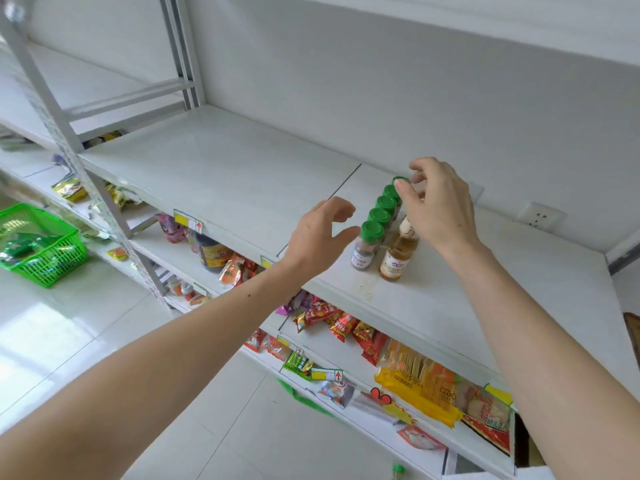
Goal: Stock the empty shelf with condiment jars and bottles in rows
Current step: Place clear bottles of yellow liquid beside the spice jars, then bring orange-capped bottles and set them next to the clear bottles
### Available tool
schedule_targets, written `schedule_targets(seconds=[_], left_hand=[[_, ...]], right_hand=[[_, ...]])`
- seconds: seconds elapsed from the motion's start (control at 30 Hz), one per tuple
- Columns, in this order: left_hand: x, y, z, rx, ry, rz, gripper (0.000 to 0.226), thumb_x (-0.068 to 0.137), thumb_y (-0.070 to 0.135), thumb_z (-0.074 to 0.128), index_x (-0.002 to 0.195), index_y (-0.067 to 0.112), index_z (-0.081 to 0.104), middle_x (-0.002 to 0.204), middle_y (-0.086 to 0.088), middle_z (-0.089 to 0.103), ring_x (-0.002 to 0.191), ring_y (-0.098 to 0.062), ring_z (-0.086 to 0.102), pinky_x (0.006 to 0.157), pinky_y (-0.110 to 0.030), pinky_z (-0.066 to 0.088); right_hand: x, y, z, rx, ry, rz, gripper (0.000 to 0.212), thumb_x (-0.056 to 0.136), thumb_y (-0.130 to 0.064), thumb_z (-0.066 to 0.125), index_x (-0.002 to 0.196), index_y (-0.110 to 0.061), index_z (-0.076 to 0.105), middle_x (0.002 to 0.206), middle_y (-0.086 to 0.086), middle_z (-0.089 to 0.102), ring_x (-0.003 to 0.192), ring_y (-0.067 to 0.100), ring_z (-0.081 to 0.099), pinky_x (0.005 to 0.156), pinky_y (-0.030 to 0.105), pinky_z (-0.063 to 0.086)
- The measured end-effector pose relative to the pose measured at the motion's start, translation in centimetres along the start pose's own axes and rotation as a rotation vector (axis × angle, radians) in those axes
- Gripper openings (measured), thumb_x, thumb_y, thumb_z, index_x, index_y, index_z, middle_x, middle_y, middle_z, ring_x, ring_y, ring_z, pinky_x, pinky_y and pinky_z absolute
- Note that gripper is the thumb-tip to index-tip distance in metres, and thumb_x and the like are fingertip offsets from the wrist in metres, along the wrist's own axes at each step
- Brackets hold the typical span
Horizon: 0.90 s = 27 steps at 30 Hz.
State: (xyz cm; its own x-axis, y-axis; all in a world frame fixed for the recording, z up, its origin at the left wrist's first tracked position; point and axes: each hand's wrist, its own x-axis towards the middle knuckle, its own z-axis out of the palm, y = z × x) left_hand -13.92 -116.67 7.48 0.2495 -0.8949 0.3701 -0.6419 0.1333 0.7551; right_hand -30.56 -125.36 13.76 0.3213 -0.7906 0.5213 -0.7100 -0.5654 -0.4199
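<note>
On the white shelf (221,168) stands a row of several green-capped spice jars (369,242) running from front to back. Beside the front jar, on its right, is a small bottle of amber liquid (396,256) with a pale cap. My right hand (438,209) hovers over the rear of the row, its fingertips touching the cap of the rearmost jar (398,180); whether it grips it is unclear. My left hand (320,239) is open just left of the front jar, holding nothing.
Lower shelves hold snack packets (341,323), a yellow noodle pack (420,379) and a dark sauce bottle (211,252). A green basket (52,258) with packets sits on the floor at left. A wall socket (540,216) is behind the shelf. A green-capped bottle (398,471) shows at the bottom edge.
</note>
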Motion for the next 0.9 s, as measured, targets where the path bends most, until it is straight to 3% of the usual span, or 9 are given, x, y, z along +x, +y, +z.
schedule_targets(seconds=[0.17, 0.27, 0.57, 0.9], left_hand=[[-5.5, -2.5, -5.9, 0.050, 0.004, -0.083, 0.028, 0.090, 0.025, 0.065, 0.116, 0.017, 0.058, 0.116, 0.002, 0.062, 0.105, -0.009, 0.058, 0.088, -0.025, 0.049], [-9.3, -3.9, -9.1, 0.083, 0.057, -0.164, 0.029, 0.088, 0.025, 0.066, 0.115, 0.017, 0.060, 0.114, 0.002, 0.065, 0.104, -0.010, 0.060, 0.088, -0.031, 0.052], [-24.4, -5.5, -17.3, 0.151, 0.330, -0.441, 0.024, 0.085, 0.025, 0.069, 0.107, 0.017, 0.063, 0.107, 0.002, 0.066, 0.101, -0.013, 0.061, 0.088, -0.037, 0.051], [-43.6, -2.5, -24.4, 0.295, 0.556, -0.631, 0.024, 0.086, 0.024, 0.068, 0.109, 0.016, 0.062, 0.108, 0.003, 0.065, 0.102, -0.011, 0.060, 0.089, -0.036, 0.051]], right_hand=[[-5.3, -6.7, 3.5, 0.093, -0.023, -0.041, 0.033, 0.094, -0.038, 0.054, 0.120, -0.018, 0.055, 0.106, -0.001, 0.064, 0.087, 0.018, 0.063, 0.075, 0.036, 0.051], [-8.7, -10.6, 5.8, 0.138, -0.058, -0.106, 0.030, 0.095, -0.036, 0.054, 0.116, -0.016, 0.057, 0.102, -0.002, 0.066, 0.077, 0.014, 0.060, 0.073, 0.035, 0.051], [-17.4, -22.5, 10.4, 0.369, -0.252, -0.434, 0.022, 0.095, -0.033, 0.056, 0.108, -0.015, 0.058, 0.099, 0.000, 0.066, 0.084, 0.020, 0.064, 0.070, 0.037, 0.053], [-31.4, -35.1, 9.9, 0.714, -0.378, -0.688, 0.021, 0.094, -0.031, 0.056, 0.104, -0.012, 0.061, 0.088, -0.003, 0.068, 0.071, 0.014, 0.063, 0.064, 0.030, 0.047]])
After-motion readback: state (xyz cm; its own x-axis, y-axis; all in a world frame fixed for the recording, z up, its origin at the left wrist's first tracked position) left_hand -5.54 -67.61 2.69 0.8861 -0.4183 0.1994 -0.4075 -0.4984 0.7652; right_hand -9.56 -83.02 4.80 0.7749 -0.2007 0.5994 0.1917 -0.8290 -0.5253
